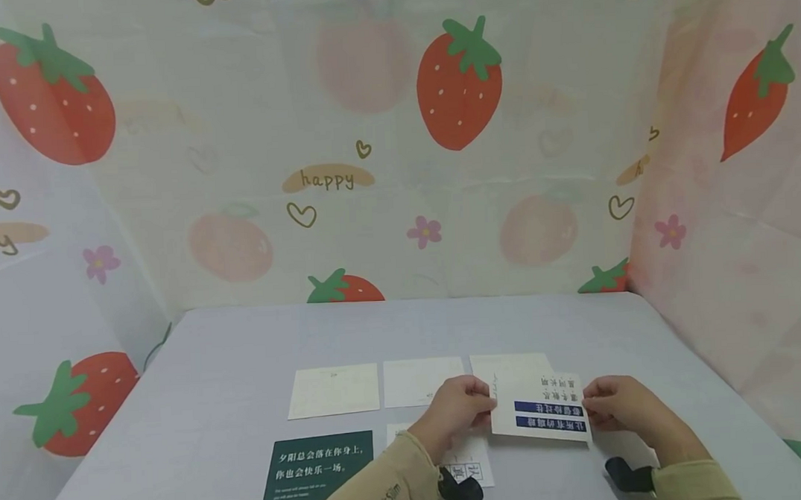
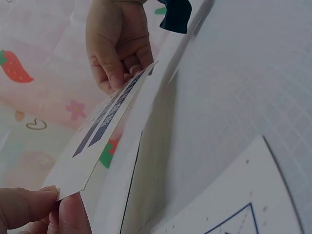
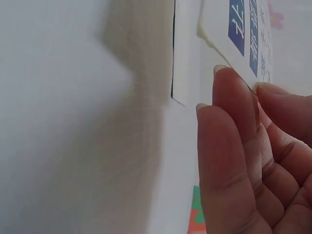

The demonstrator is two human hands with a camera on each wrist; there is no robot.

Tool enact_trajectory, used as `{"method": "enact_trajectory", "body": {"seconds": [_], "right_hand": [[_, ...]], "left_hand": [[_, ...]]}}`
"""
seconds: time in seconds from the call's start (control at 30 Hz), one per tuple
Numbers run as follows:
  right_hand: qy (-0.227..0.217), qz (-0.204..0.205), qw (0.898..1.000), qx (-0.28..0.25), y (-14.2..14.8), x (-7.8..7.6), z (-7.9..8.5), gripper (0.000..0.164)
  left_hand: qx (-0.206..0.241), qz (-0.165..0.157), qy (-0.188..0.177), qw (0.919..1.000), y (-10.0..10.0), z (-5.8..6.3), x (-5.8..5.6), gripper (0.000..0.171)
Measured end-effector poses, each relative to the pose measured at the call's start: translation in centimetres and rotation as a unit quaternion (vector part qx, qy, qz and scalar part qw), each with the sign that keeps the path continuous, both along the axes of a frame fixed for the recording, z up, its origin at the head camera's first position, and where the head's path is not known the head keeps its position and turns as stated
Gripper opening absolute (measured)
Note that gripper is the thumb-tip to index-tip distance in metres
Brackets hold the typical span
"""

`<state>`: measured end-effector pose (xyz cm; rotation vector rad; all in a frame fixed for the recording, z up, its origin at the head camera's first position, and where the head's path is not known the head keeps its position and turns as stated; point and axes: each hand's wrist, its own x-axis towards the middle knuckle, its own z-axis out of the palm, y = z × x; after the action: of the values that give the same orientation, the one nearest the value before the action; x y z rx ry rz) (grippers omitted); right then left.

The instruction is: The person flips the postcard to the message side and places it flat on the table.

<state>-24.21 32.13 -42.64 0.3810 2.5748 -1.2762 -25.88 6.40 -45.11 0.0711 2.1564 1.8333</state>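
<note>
A white postcard (image 1: 535, 416) with blue bands and dark Chinese characters, upside down in the head view, is held up between both hands. My left hand (image 1: 453, 410) pinches its left edge between thumb and fingers. My right hand (image 1: 625, 406) pinches the opposite edge; in the right wrist view the thumb and a fingertip meet at the postcard's corner (image 3: 231, 41). The postcard is tilted above the table in the left wrist view. Behind it, a pale card (image 1: 509, 362) lies partly hidden. Under the left wrist is a card with blue-framed characters (image 1: 475, 461), partly covered.
A cream card (image 1: 334, 391) and a white card (image 1: 419, 376) lie in the back row on the white table (image 1: 243, 339). A dark green card (image 1: 316, 470) with white text lies at front left. Strawberry-printed cloth (image 1: 466, 225) surrounds the table.
</note>
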Motion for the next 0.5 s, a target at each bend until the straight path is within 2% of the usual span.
{"method": "enact_trajectory", "body": {"seconds": [0.3,0.5], "right_hand": [[0.011,-0.008,1.0,0.003,-0.23,-0.27,0.41,0.011],[0.018,0.0,1.0,0.0,-0.38,-0.41,0.97,0.009]], "left_hand": [[0.011,-0.003,0.0,0.9999,-0.31,0.18,-0.22,0.006],[0.018,-0.001,0.007,0.9998,-0.5,0.53,-0.35,0.008]]}}
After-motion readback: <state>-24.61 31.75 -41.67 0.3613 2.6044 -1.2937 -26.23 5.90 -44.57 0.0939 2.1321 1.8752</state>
